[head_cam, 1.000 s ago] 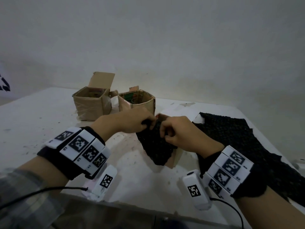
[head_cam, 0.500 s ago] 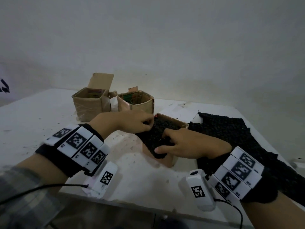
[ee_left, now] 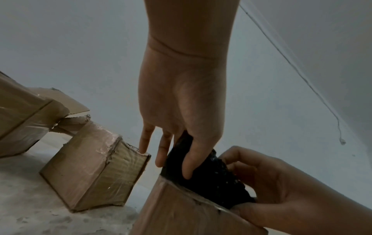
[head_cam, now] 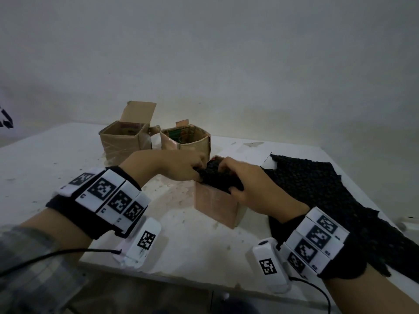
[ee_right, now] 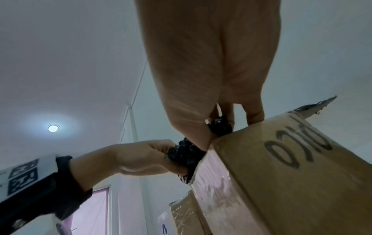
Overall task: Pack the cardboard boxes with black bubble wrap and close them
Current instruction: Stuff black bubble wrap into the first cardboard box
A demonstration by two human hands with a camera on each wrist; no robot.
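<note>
A small cardboard box (head_cam: 215, 206) stands open at the table's middle. A folded piece of black bubble wrap (head_cam: 218, 179) sits in its mouth and bulges above the rim. My left hand (head_cam: 199, 173) pinches the wrap's left end, thumb in front and fingers behind, as the left wrist view shows at the thumb (ee_left: 191, 160). My right hand (head_cam: 229, 177) curls over the right end, its thumb at the near rim. In the right wrist view the wrap (ee_right: 187, 153) is squeezed between both hands at the box (ee_right: 281, 174) corner.
A large sheet of black bubble wrap (head_cam: 317, 191) lies on the table to the right. Two open cardboard boxes (head_cam: 122, 143) (head_cam: 188, 142) stand behind the hands, the nearer one (ee_left: 94, 171) just left of my left fingers. The white table (head_cam: 56, 159) ends close to me.
The wrap hung in front of the box a second ago. Both hands have since folded it and pushed it down into the box's open top.
</note>
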